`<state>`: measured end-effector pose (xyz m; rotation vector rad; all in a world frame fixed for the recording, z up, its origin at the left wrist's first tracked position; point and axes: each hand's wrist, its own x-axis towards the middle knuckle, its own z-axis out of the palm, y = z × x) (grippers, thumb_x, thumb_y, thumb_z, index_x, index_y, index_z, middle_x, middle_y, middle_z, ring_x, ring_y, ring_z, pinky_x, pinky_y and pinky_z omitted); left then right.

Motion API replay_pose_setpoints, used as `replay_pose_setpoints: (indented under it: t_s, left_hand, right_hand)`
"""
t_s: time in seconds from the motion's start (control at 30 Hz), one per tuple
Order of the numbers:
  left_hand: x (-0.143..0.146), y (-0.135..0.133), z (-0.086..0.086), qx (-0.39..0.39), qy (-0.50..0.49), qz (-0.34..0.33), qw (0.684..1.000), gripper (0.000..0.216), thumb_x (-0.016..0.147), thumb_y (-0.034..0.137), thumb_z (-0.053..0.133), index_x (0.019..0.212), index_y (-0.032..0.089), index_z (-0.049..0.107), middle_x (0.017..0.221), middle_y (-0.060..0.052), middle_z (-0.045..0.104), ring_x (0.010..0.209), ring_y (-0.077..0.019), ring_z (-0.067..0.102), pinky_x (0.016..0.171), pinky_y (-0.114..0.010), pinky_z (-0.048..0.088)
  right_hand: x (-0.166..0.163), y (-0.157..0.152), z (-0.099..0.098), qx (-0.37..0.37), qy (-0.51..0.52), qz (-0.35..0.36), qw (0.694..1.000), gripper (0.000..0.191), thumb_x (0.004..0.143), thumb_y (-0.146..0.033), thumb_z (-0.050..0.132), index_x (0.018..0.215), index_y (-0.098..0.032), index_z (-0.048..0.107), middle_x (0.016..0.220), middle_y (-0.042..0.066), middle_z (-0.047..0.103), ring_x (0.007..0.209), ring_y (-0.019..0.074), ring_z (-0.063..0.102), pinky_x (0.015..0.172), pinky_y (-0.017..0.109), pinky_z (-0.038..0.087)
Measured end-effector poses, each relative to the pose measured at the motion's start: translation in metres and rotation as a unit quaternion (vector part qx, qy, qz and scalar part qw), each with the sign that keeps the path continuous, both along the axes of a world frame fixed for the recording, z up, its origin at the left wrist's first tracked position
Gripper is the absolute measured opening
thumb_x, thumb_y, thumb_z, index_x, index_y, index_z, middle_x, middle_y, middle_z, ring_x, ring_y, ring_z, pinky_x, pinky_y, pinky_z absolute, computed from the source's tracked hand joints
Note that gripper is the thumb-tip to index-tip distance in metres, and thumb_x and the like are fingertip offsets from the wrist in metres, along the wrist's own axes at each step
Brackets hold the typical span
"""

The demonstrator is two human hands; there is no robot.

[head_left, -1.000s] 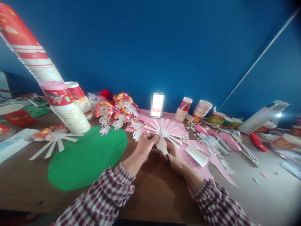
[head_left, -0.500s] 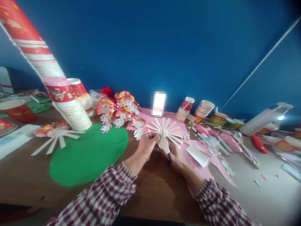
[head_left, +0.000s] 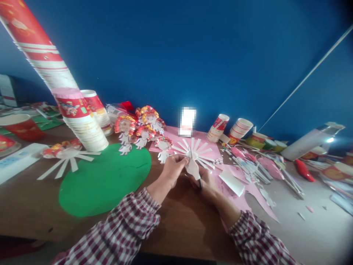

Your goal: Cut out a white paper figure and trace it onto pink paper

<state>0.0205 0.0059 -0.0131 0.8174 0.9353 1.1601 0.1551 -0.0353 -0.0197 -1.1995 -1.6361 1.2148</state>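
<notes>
Head view: both hands are close together over the brown counter (head_left: 179, 224). L hand (head_left: 174, 168) has thumb & fingers pinched on the edge of a white paper cutout (head_left: 193, 170), held up off the counter b/w the two hands. R hand (head_left: 209, 186), just beside it, is curled round the black-handled scissors (head_left: 200, 184); its fingertips are partly hidden behind the cutout, so can't tell how far apart the blades are. Blade points fwd, past L thumb (roughly in line w/ a white strip-cut cup (head_left: 194, 155) splayed on a pink sheet (head_left: 203, 136)).

L side: green paper oval (head_left: 104, 180), its upper L edge overlapped by a second strip-cut piece (head_left: 65, 156) w/ red & yellow curls. Behind the oval: lion figures (head_left: 143, 137) w/ red-yellow manes, & a tall leaning cup stack (head_left: 89, 134). R side: curved white paper (head_left: 232, 183) on pink scraps (head_left: 259, 193), near R hand; pens etc. (head_left: 260, 171) beyond; short cup stack (head_left: 218, 129) by the blue wall (head_left: 176, 55).
</notes>
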Motion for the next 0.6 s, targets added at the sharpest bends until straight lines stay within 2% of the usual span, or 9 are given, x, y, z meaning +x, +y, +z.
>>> replay_pose_setpoints:
  t_s: [0.13,0.3,0.6]
  left_hand:
    - [-0.0032,0.0017,0.0045,-0.007,-0.016,-0.017,1.000,0.017,0.062,0.022,0.071,0.073,0.013,0.061,0.062,-0.002,0.062,0.055,-0.0128,0.059,0.054,-0.026,0.050]
    - [-0.0044,0.0035,-0.0019,0.019,0.003,-0.010,1.000,0.012,0.063,0.022,0.068,0.068,0.013,0.061,0.061,-0.001,0.062,0.056,-0.0118,0.058,0.056,-0.025,0.049]
    - [0.0004,-0.0022,0.0015,-0.013,-0.026,-0.025,0.999,0.018,0.063,0.025,0.069,0.070,0.013,0.058,0.060,-0.001,0.059,0.050,-0.0130,0.057,0.047,-0.025,0.046]
  right_hand:
    - [-0.0012,-0.0020,0.0068,0.006,-0.006,0.002,1.000,0.012,0.075,-0.026,0.055,0.082,-0.019,0.061,0.056,-0.003,0.049,0.053,0.0115,0.041,0.052,0.022,0.038]
    - [-0.0017,-0.0032,0.0095,-0.009,-0.030,-0.008,0.999,0.014,0.075,-0.032,0.056,0.077,-0.019,0.058,0.055,-0.002,0.047,0.051,0.0109,0.038,0.046,0.022,0.032]
    - [-0.0002,-0.0031,0.0003,-0.062,0.012,-0.027,0.998,0.018,0.077,-0.035,0.057,0.066,-0.023,0.051,0.053,-0.002,0.049,0.046,0.0123,0.043,0.043,0.025,0.035]
